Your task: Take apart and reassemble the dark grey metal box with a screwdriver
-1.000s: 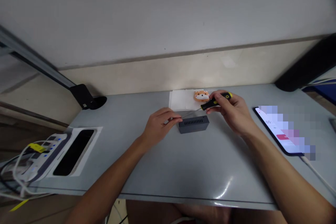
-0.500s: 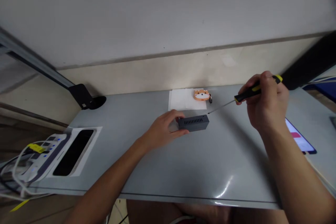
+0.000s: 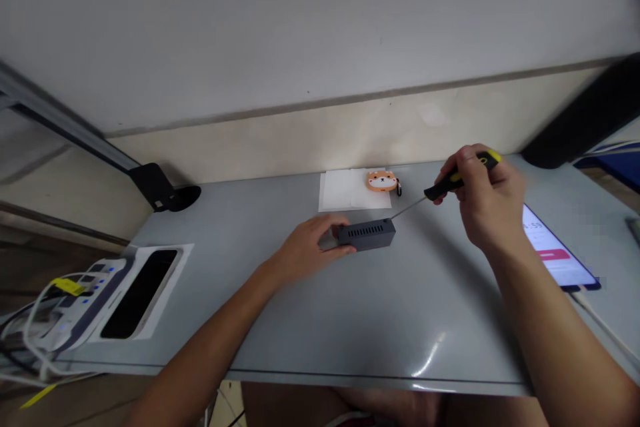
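Observation:
A dark grey slotted box (image 3: 370, 238) lies on the grey table, a row of vent slots along its upper face. My left hand (image 3: 313, 243) grips its left end between thumb and fingers. In my right hand (image 3: 487, 197) is a screwdriver (image 3: 453, 180) with a black and yellow handle, held at a slant. Its thin shaft points down to the left, and the tip meets the box's right end, by a small hole in the upper face. Whether the tip sits inside the hole, I cannot tell.
Behind the box, an orange animal-faced case (image 3: 381, 181) rests on white paper (image 3: 335, 190). A lit phone (image 3: 560, 253) with a cable lies at right, partly behind my forearm. At left are a dark phone (image 3: 141, 293) and a power strip (image 3: 93, 300) with cables. A black cylinder (image 3: 575, 117) leans at back right.
My right hand has moved left with the screwdriver, bringing its tip from just off the box to its right end. The left hand keeps its hold, and more of the lit phone shows.

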Demonstrator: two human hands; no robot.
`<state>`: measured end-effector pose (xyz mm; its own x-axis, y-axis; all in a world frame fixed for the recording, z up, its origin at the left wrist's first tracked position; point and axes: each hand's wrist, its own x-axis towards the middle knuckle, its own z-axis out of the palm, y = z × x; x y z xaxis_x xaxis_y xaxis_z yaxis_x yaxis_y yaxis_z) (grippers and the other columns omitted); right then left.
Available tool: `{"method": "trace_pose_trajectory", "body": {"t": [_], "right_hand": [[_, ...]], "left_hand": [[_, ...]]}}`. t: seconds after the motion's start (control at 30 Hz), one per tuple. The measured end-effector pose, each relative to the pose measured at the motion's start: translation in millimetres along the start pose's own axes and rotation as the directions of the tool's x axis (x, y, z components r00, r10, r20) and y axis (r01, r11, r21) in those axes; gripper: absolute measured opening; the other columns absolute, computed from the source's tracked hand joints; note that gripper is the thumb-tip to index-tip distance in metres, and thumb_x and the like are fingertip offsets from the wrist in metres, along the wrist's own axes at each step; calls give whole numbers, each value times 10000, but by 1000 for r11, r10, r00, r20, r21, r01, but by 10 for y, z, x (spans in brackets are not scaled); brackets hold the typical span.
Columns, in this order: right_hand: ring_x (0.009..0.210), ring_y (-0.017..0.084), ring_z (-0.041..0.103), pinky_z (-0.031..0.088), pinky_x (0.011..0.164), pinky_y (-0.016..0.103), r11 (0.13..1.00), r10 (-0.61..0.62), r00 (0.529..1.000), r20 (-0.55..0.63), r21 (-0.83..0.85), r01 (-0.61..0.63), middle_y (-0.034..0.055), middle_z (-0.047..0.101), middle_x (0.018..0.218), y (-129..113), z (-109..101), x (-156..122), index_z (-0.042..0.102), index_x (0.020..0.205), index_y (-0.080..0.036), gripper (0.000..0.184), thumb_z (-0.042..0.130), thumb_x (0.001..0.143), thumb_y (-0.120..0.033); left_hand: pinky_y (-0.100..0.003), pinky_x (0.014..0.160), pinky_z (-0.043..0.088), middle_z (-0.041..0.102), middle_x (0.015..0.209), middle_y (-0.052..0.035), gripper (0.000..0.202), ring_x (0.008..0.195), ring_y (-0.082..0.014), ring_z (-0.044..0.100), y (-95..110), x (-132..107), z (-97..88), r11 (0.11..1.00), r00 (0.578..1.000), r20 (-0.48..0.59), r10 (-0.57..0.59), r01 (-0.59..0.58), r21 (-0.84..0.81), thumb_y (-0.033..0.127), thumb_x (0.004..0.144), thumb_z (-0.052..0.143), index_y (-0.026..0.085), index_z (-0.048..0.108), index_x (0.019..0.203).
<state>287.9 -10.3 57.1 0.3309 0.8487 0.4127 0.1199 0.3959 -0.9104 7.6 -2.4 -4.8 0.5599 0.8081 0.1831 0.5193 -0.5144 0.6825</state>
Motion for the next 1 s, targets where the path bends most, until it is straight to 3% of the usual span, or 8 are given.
{"method": "trace_pose_trajectory", "body": {"t": [0.17, 0.33, 0.47, 0.6, 0.7, 0.8, 0.9, 1.0], "right_hand": [[489, 147, 555, 445, 484, 343, 999, -32, 999, 10, -38, 33, 3, 600, 687, -27, 21, -29, 635, 691, -273, 363, 718, 892, -565], [598, 142, 548, 475, 512, 315, 986, -165, 986, 14, -28, 165, -7, 601, 811, -96, 84, -76, 708, 943, -306, 187, 758, 886, -477], [682, 161, 600, 498, 554, 311, 969, -246, 965, 87, 20, 245, 3, 667, 853, -141, 130, -122, 684, 1160, -317, 283, 755, 902, -410], [809, 204, 676, 546, 641, 350, 974, -228, 959, 169, 19, 228, 36, 735, 947, -169, 146, -160, 645, 1285, -339, 343, 667, 964, -455], [744, 184, 626, 529, 642, 350, 976, -213, 969, 129, -15, 217, 22, 684, 915, -163, 155, -156, 670, 1240, -325, 353, 711, 923, -475], [675, 150, 536, 468, 588, 310, 973, -191, 981, -38, -137, 184, -3, 595, 833, -94, 153, -111, 690, 1031, -281, 259, 757, 874, -476], [648, 135, 499, 438, 575, 292, 972, -80, 981, -178, -232, 37, -17, 555, 772, 48, 124, -38, 618, 864, -249, 294, 740, 874, -516], [603, 126, 459, 404, 546, 278, 959, 99, 970, -224, -237, -153, -40, 502, 695, 208, 88, 22, 578, 820, -239, 367, 708, 883, -576]], "left_hand": [[-316, 882, 540, 724, 1130, -19, 325, 945, -181, 672, 1, 1, 7, 999, 1000, -9, 30, -29, 45, 455, 927, 737, 286, 661, 1194], [-336, 914, 542, 738, 1122, -14, 313, 975, -196, 692, -22, -12, 50, 995, 999, -25, 43, -41, 95, 449, 934, 734, 294, 658, 1196], [-343, 907, 546, 743, 1118, -17, 289, 965, -196, 701, -33, -27, 76, 992, 999, -34, 40, -35, 122, 433, 943, 728, 292, 661, 1186], [-334, 881, 546, 748, 1081, -7, 249, 917, -183, 701, -4, -24, 79, 991, 998, -40, 57, -52, 126, 387, 936, 740, 274, 651, 1139], [-320, 862, 542, 746, 1053, -3, 223, 891, -172, 696, 3, -14, 82, 988, 995, -61, 83, -75, 133, 402, 948, 724, 265, 644, 1105], [-309, 830, 537, 743, 1027, -4, 225, 843, -162, 683, -16, -8, 90, 982, 988, -84, 130, -116, 148, 424, 956, 713, 256, 637, 1085], [-307, 820, 537, 738, 1018, -7, 228, 832, -160, 678, -34, -2, 94, 980, 987, -84, 139, -125, 154, 432, 955, 712, 254, 637, 1075], [-307, 809, 540, 733, 1019, -9, 221, 842, -163, 677, -29, 3, 91, 985, 990, -76, 120, -109, 136, 422, 949, 719, 253, 637, 1066]]}}
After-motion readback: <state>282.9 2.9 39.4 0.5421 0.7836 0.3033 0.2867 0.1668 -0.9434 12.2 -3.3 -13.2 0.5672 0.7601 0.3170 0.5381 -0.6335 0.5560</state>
